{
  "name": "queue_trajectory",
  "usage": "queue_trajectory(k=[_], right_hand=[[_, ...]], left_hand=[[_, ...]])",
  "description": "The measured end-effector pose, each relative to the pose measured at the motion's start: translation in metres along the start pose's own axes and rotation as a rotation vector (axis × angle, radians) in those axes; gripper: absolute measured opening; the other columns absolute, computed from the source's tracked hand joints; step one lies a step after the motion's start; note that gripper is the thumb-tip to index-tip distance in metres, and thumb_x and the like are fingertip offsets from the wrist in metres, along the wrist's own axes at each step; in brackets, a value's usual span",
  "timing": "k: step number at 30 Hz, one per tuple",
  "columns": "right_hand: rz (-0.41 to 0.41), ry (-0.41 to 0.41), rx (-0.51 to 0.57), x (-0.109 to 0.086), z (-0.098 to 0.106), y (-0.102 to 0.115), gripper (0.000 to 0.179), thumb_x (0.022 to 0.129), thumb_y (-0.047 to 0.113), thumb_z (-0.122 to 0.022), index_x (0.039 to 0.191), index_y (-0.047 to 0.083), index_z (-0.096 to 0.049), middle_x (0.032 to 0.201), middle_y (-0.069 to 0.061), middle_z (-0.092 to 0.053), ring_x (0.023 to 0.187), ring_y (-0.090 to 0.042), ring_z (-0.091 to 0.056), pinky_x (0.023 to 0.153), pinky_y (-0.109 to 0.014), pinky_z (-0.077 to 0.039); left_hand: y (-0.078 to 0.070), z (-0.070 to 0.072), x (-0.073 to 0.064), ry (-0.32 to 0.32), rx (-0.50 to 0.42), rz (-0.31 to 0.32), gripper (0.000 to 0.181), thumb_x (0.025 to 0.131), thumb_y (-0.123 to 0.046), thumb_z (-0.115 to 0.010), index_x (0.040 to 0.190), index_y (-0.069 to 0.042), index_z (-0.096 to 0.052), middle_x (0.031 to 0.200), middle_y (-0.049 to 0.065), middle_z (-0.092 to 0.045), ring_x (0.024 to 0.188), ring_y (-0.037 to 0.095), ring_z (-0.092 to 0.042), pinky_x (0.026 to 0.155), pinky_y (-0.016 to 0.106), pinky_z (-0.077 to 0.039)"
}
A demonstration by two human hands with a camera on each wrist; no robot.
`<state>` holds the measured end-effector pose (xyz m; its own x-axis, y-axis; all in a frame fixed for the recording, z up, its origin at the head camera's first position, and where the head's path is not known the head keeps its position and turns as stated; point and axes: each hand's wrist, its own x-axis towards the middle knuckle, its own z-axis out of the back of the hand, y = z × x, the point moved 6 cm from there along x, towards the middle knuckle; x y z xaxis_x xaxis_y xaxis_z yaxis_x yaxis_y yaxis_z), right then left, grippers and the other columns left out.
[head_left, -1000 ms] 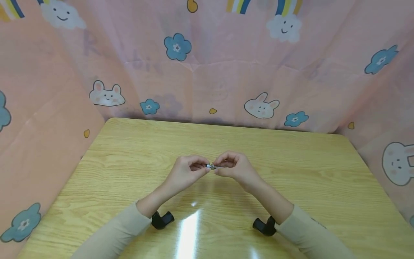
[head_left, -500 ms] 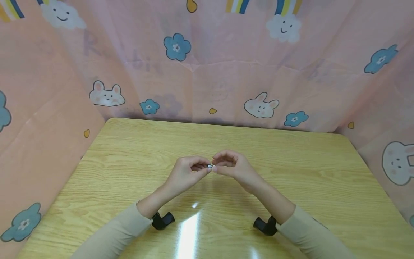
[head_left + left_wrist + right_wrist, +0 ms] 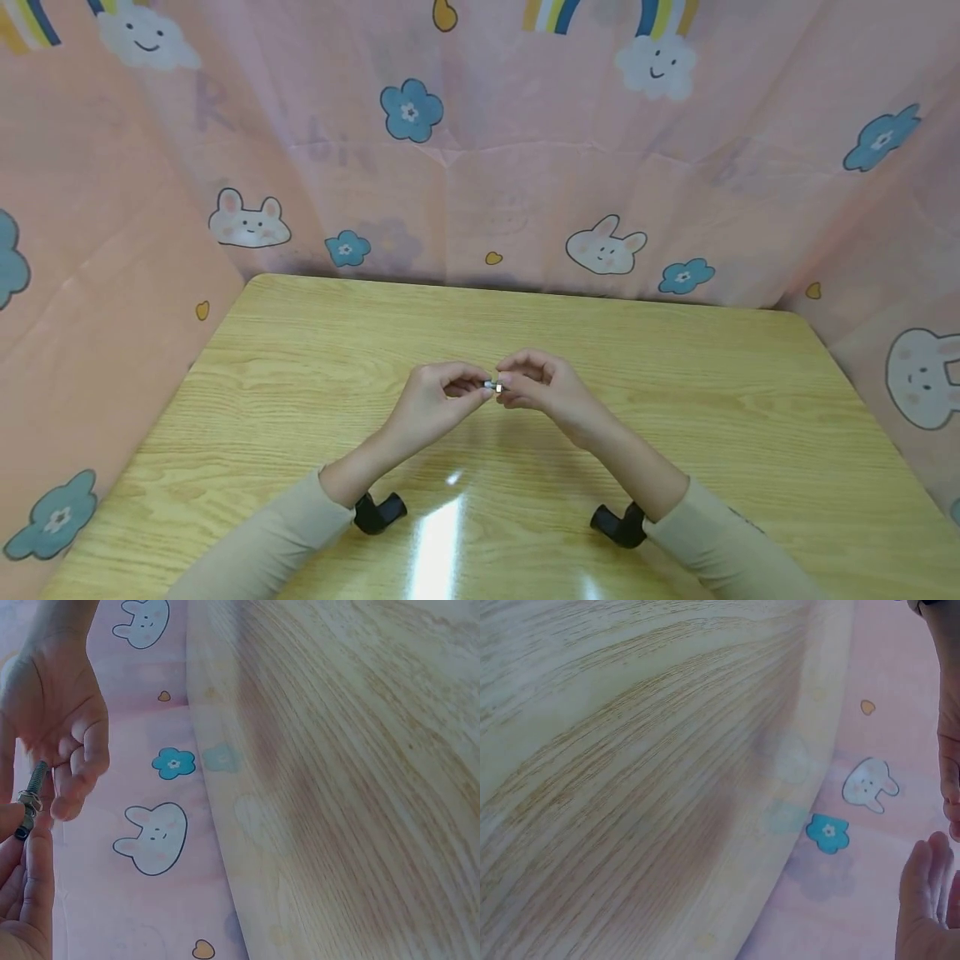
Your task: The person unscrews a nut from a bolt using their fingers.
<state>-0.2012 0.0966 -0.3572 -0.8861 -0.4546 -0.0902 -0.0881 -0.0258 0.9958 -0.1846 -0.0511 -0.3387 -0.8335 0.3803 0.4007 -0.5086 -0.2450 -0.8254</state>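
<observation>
Left fingers (image 3: 37, 889): pinched on bolt (image 3: 36, 778) | right fingers (image 3: 93, 746): part-curled beside it | right grip: cannot tell

room over table (image 3: 247, 392) at either side, curtain (image 3: 510, 187) barring beyond, left hand (image 3: 431, 396) and right hand (image 3: 553, 393) blocking mid-table

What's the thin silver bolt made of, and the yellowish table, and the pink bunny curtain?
Thin silver threaded bolt: probably metal; its ridged shaft has a grey shine.
Yellowish wood-grained table: wood or wood-look laminate, glossy, reflecting light.
Pink bunny-printed curtain: likely thin cloth or plastic sheet, fairly matte; soft creases show.
</observation>
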Motion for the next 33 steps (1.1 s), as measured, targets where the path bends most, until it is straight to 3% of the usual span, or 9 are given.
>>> queue_trajectory(k=[5,7,11,14,18,21,24,30,33], right_hand=[[-0.025,0.008,0.013,-0.0008,-0.0012,-0.0002,0.018,0.094,0.013,-0.056,0.100,-0.003,-0.057,0.081,-0.005,-0.066,0.072,-0.015,-0.065,0.075,-0.034,-0.056],[0.000,0.010,0.009,-0.0019,-0.0009,0.0013,0.015,0.090,0.009,-0.060,0.100,-0.001,-0.057,0.086,-0.005,-0.065,0.077,-0.015,-0.064,0.077,-0.032,-0.055],[0.053,0.015,-0.018,-0.0036,0.0001,0.0050,0.028,0.086,0.004,-0.063,0.111,-0.003,-0.052,0.100,-0.007,-0.059,0.090,-0.019,-0.062,0.081,-0.032,-0.053],[0.037,0.021,-0.025,-0.0024,-0.0004,0.0042,0.027,0.092,0.011,-0.058,0.113,-0.005,-0.052,0.096,-0.008,-0.061,0.086,-0.019,-0.063,0.080,-0.034,-0.054],[0.022,0.027,-0.017,-0.0016,-0.0017,0.0033,0.021,0.094,0.013,-0.056,0.104,-0.005,-0.056,0.088,-0.006,-0.065,0.080,-0.016,-0.064,0.078,-0.035,-0.055],[0.058,0.033,-0.018,-0.0027,-0.0016,0.0066,0.022,0.088,0.004,-0.062,0.107,-0.004,-0.054,0.099,-0.007,-0.062,0.090,-0.017,-0.062,0.081,-0.034,-0.054],[0.076,0.028,-0.032,-0.0033,-0.0004,0.0089,0.032,0.087,0.005,-0.063,0.115,-0.004,-0.050,0.108,-0.009,-0.056,0.097,-0.020,-0.059,0.082,-0.034,-0.053],[0.023,0.019,-0.017,-0.0019,-0.0023,0.0045,0.023,0.095,0.015,-0.055,0.106,-0.005,-0.055,0.090,-0.012,-0.063,0.077,-0.018,-0.064,0.077,-0.036,-0.055],[0.064,0.033,-0.027,-0.0033,-0.0019,0.0064,0.021,0.089,0.006,-0.061,0.105,-0.005,-0.055,0.097,-0.011,-0.062,0.087,-0.018,-0.063,0.079,-0.035,-0.054]], left_hand=[[-0.0021,-0.0006,0.0002,-0.004,0.000,0.002,0.012,0.086,-0.007,-0.067,0.095,-0.001,-0.069,0.090,0.006,-0.069,0.075,0.009,-0.063,0.069,0.023,-0.055],[-0.0032,-0.0004,0.0000,-0.006,-0.005,0.005,0.012,0.086,-0.006,-0.067,0.096,0.000,-0.069,0.090,0.006,-0.069,0.076,0.009,-0.063,0.069,0.024,-0.055],[-0.0052,0.0008,-0.0002,-0.015,-0.014,0.007,0.011,0.085,-0.003,-0.067,0.095,0.001,-0.069,0.090,0.007,-0.069,0.075,0.010,-0.064,0.068,0.024,-0.055],[-0.0064,0.0012,-0.0002,-0.022,-0.013,0.000,0.011,0.085,-0.002,-0.067,0.094,0.001,-0.069,0.089,0.008,-0.069,0.075,0.010,-0.064,0.068,0.024,-0.055],[-0.0074,0.0013,-0.0005,-0.020,-0.013,-0.004,0.011,0.085,-0.004,-0.067,0.095,0.001,-0.069,0.089,0.007,-0.069,0.075,0.010,-0.064,0.068,0.023,-0.055],[-0.0080,0.0023,0.0000,-0.020,-0.012,-0.010,0.012,0.085,-0.004,-0.067,0.095,0.001,-0.069,0.089,0.008,-0.069,0.075,0.011,-0.064,0.068,0.023,-0.055],[-0.0086,0.0032,0.0007,-0.025,-0.012,-0.013,0.012,0.084,-0.003,-0.068,0.095,0.002,-0.069,0.089,0.008,-0.069,0.074,0.011,-0.064,0.068,0.023,-0.055],[-0.0075,0.0017,-0.0008,-0.028,-0.011,-0.005,0.011,0.085,-0.005,-0.068,0.094,0.000,-0.070,0.088,0.006,-0.069,0.075,0.010,-0.064,0.069,0.026,-0.056],[-0.0075,0.0012,-0.0007,-0.029,-0.015,-0.013,0.012,0.085,-0.005,-0.068,0.095,0.000,-0.070,0.089,0.006,-0.069,0.075,0.010,-0.064,0.069,0.026,-0.056]])
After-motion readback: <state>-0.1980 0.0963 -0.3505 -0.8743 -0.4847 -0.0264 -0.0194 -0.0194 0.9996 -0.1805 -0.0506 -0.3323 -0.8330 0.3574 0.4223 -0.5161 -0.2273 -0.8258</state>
